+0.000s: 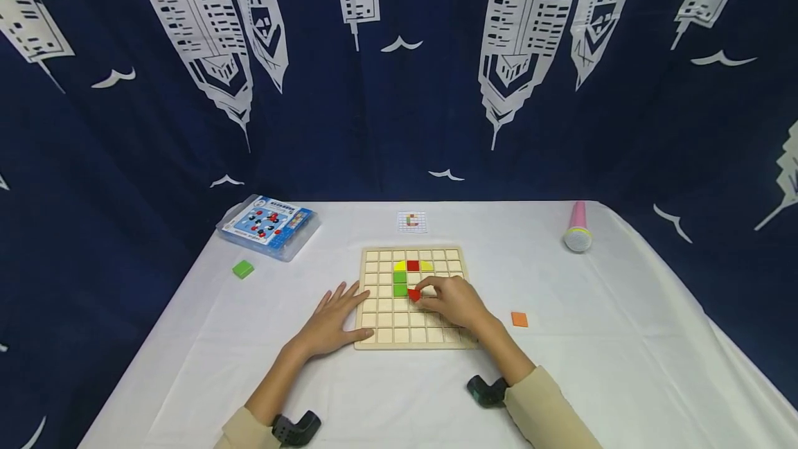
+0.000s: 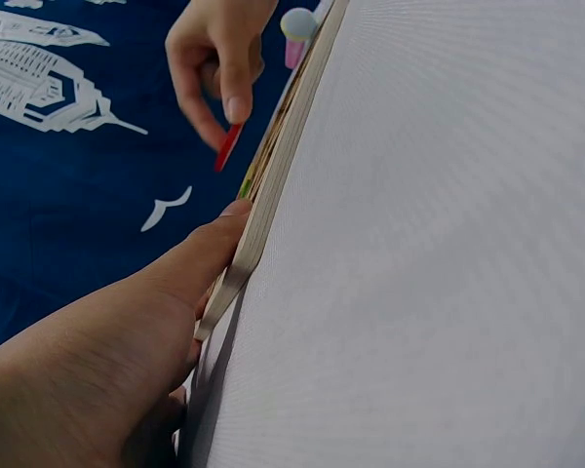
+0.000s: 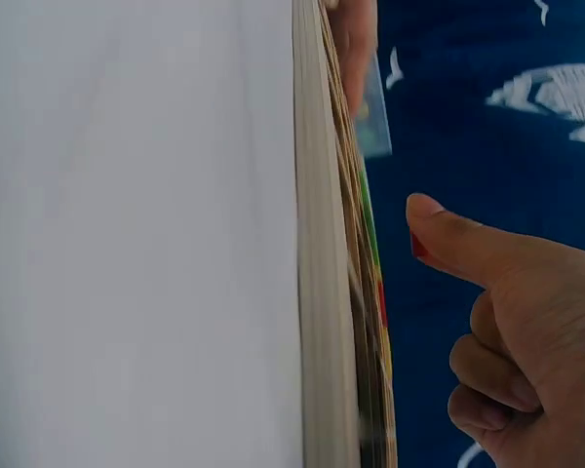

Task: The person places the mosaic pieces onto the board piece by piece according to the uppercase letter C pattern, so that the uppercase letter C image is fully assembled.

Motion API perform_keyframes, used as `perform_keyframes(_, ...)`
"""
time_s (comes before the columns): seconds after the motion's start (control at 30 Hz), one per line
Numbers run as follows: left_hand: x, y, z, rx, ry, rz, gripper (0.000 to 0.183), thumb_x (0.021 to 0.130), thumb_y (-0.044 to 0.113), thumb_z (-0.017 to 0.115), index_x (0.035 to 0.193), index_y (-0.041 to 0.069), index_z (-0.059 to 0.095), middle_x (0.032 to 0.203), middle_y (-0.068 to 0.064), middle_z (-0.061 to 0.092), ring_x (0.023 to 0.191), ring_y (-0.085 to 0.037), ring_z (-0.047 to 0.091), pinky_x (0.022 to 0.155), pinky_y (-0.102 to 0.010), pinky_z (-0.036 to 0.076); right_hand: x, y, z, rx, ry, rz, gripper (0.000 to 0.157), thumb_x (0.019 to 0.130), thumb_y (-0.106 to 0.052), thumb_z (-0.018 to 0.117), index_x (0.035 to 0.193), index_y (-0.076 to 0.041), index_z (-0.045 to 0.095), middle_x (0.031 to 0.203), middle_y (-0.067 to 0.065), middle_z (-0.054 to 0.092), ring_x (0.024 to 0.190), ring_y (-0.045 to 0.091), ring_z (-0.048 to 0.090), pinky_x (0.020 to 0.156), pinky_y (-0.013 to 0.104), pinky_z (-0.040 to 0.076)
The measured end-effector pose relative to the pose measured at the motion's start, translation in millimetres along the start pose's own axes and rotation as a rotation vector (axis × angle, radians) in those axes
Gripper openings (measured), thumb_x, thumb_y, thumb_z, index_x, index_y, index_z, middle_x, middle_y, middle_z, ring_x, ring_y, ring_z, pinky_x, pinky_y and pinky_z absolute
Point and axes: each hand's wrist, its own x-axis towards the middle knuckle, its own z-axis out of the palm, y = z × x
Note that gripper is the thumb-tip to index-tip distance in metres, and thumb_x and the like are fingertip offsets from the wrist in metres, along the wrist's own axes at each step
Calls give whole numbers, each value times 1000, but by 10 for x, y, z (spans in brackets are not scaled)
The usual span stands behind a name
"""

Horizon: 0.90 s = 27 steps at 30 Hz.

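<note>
Between the thumb and forefinger of my right hand [image 1: 458, 305], a small red tile [image 1: 414, 294] is pinched over the middle of the wooden grid board [image 1: 409, 346]. The left wrist view shows that red tile [image 2: 228, 146] held tilted, above the board's surface. My left hand [image 1: 332, 323] rests with spread fingers at the board's left edge, its thumb on the near left corner. Set in the grid are a red square [image 1: 413, 265] with a yellow piece [image 1: 400, 266] on its left and another yellow piece [image 1: 427, 266] on its right. Two green squares [image 1: 400, 283] stand below the left yellow piece.
A patterned card [image 1: 412, 222] lies behind the board. At the back left sits a plastic box [image 1: 268, 226], with green tiles [image 1: 243, 269] in front of it. An orange tile [image 1: 519, 319] lies right of the board, and a pink microphone [image 1: 578, 231] at the back right.
</note>
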Motion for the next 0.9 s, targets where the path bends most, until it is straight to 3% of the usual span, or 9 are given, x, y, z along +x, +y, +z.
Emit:
perform_keyframes(0.2, 18, -4, 11, 14, 5, 13, 80, 81, 63, 55, 144, 18, 35, 152, -4, 19, 140, -26, 6, 111, -45, 3, 106, -156, 178, -40, -22, -9, 25, 76, -35, 75, 96, -20, 71, 49, -12, 39, 46, 3, 31, 42, 20, 29)
perform_keyframes(0.43, 20, -24, 15, 16, 9, 19, 80, 81, 63, 55, 144, 18, 35, 152, -4, 19, 140, -27, 7, 111, -46, 3, 121, -164, 223, -57, -42, -2, 25, 77, -35, 74, 97, -20, 71, 47, -12, 41, 46, 3, 32, 45, 21, 33)
perform_keyframes(0.9, 8, -20, 11, 14, 7, 13, 79, 81, 60, 57, 143, 17, 36, 152, -5, 20, 140, -28, 7, 111, -46, 3, 79, -143, 197, -4, -54, 12, 22, 78, -32, 74, 96, -20, 71, 47, -11, 36, 45, 3, 27, 42, 21, 25)
